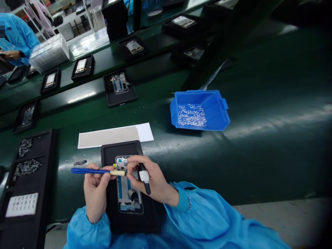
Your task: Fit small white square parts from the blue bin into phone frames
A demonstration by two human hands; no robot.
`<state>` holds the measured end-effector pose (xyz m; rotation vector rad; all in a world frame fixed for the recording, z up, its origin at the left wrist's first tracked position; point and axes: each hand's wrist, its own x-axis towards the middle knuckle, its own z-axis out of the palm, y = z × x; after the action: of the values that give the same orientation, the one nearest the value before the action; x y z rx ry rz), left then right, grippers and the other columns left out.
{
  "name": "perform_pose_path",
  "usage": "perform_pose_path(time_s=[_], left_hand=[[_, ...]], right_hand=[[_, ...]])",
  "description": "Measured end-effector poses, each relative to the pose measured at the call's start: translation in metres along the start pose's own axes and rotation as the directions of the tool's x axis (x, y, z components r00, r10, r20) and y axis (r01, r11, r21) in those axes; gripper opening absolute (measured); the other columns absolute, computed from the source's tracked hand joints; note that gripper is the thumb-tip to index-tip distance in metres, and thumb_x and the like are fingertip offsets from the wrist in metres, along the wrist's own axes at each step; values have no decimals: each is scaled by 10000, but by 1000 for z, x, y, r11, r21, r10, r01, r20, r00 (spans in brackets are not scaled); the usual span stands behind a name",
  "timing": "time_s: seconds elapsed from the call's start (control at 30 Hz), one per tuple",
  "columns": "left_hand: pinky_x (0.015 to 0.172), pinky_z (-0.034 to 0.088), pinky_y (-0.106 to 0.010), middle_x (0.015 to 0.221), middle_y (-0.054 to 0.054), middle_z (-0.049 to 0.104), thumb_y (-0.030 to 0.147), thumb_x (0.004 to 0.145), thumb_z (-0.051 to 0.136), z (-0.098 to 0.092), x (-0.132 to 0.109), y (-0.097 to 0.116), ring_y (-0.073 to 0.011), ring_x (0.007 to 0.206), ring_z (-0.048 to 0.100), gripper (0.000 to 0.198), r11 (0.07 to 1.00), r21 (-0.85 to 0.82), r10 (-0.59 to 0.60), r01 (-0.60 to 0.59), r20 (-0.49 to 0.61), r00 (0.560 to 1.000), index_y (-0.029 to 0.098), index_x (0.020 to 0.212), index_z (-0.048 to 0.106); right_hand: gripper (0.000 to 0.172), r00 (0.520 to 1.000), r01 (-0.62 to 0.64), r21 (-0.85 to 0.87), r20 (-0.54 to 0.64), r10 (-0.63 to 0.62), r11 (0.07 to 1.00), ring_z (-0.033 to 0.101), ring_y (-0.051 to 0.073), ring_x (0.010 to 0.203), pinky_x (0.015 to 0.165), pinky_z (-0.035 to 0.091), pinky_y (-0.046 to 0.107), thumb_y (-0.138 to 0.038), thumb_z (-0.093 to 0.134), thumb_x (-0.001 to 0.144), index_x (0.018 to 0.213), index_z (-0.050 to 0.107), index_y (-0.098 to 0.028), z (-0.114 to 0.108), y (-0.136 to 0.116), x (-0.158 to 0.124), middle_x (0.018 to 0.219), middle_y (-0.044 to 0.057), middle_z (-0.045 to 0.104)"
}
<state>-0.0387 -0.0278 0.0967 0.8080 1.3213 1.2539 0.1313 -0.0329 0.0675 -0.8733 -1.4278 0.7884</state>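
Note:
My left hand [96, 188] is closed around a blue pen-like tool [89, 171] with a cream end, held level and pointing right. A black tool with a white band [144, 176] lies across my right hand [155, 180], gripped by its curled fingers. The right thumb and forefinger come together by the cream end; whether a small part is between them I cannot make out. Beneath both hands is an opened phone body [129, 202] with blue strips and a dark coiled piece inside. It rests in a black tray [111, 221].
A blue bin [218, 114] of small white frames stands ahead right. Behind the tray lies a white-and-beige sheet [146, 132]. At left, a black compartment tray [49, 155] holds small dark parts. More phone trays [131, 98] line the green bench; a co-worker's blue sleeve [23, 34] shows far left.

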Motion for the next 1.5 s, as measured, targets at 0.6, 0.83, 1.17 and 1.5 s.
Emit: perform_pose_path(time_s=[0.6,0.83,1.17,1.5], left_hand=[[738,623,-211,878,-2,783,223,821,756,-14,23,-16,-142,776,756,309,893,262,342,-365,129,931,226,953,477],[819,626,-314,938,-34,765,126,824,717,-1,27,-16,-197,935,745,273,741,420,418,-524,322,850,211,974,506],[829,601,-361,943,-51,741,151,832,704,18,37,-7,-215,927,736,179,540,579,385,-610,475,791,204,937,568],[841,569,-332,975,-29,726,163,835,722,17,40,2,-193,940,721,232,357,640,363,-680,576,732,212,1028,602]], right_hand=[[327,914,-356,-872,-401,-71,337,620,366,946,836,511,532,-207,581,872,1198,593,-230,-166,14,29,901,106,671],[260,995,-7,-752,-70,-69,659,627,238,802,691,533,363,-106,532,935,1160,594,-221,-83,10,23,949,51,693],[419,958,-129,-473,167,232,872,534,215,773,636,445,309,72,508,809,1123,614,-184,-31,37,22,810,34,644],[366,967,-146,-413,131,217,899,516,205,779,641,414,286,47,559,824,1122,623,-156,-27,44,19,820,41,626]])
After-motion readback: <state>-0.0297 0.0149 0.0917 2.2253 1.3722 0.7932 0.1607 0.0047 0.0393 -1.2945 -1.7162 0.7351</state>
